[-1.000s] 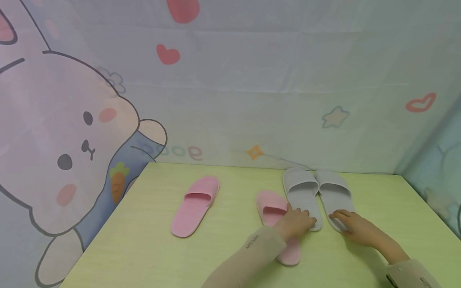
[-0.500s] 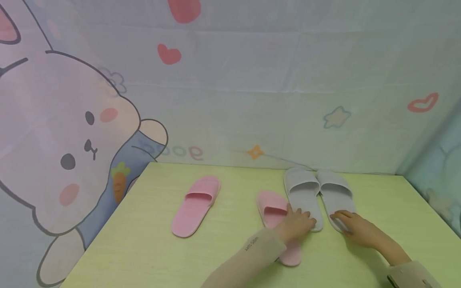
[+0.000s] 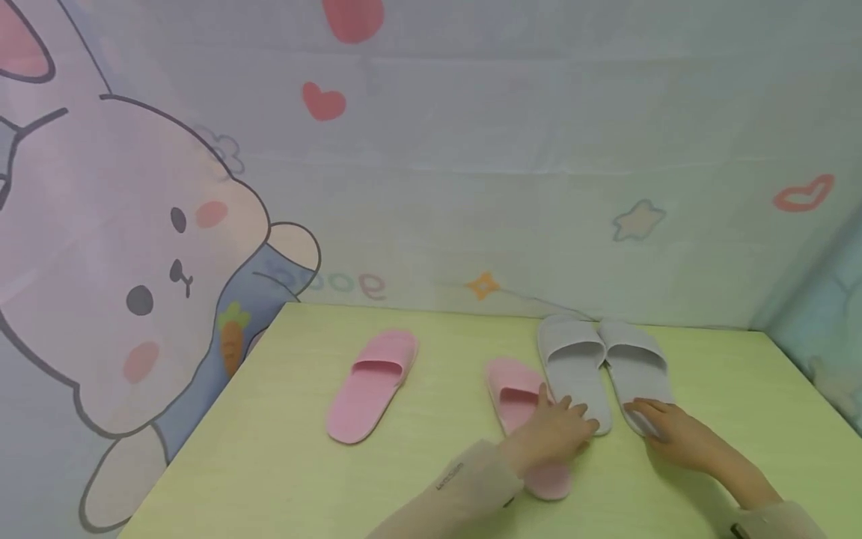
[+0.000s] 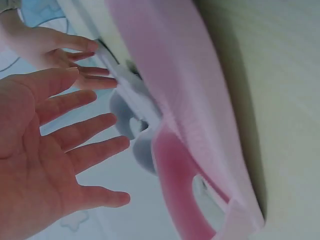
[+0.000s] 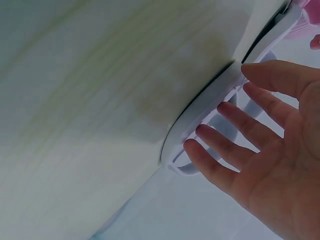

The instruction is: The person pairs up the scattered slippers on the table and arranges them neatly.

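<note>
A: Grip status?
B: Both flat, fingers straight. My left hand point(image 3: 552, 434) rests on left grey slipper point(image 3: 575, 367) heel; my right hand point(image 3: 673, 434) on right grey slipper point(image 3: 636, 363) heel.
A: Pink?
B: One pink slipper point(image 3: 521, 408) under my left wrist.

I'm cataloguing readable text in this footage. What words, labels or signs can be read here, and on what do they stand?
"good", seen mirrored, on the cartoon backdrop beside the rabbit's paw.
Small dark print on the left sleeve: too small to read.
Slippers and table: no text visible.
</note>
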{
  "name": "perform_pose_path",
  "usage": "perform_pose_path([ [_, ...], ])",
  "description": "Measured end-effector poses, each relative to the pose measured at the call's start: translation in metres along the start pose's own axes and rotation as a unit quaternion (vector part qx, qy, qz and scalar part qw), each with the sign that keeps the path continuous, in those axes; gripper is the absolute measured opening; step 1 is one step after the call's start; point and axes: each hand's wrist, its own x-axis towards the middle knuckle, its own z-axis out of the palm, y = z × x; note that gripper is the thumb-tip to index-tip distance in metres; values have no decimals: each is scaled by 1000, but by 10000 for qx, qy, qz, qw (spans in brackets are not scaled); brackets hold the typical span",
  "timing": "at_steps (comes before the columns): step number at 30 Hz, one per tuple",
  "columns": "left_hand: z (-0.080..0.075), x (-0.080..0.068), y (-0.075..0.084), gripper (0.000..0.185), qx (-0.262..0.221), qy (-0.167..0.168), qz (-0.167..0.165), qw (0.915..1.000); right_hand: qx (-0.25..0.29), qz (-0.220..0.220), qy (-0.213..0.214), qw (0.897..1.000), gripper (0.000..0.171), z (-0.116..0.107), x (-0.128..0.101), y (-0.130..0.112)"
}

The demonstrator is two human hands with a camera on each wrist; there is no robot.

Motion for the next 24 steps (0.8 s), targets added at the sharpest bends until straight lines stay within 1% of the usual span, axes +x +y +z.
perform_pose_path([
  [3, -7, -6, 1, 36, 52, -80, -108, 9999, 87, 13, 41, 10000, 45, -1, -1, -1],
  [6, -13, -12, 1, 38, 35, -170, -218, 9996, 295, 173, -103, 9994, 44, -2, -2, -5],
  [10, -16, -19, -1, 38, 23, -136, -246, 9996, 438, 325, -185, 9983, 43, -5, -3, -12],
  [17, -18, -28, -4, 35, 15, 12, -186, 9998, 240, 261, 197, 9992, 42, -5, -3, -20],
  [24, -18, -39, -9, 37, 56, 177, -117, 9998, 268, 288, 695, 9968, 42, -8, -2, -33],
])
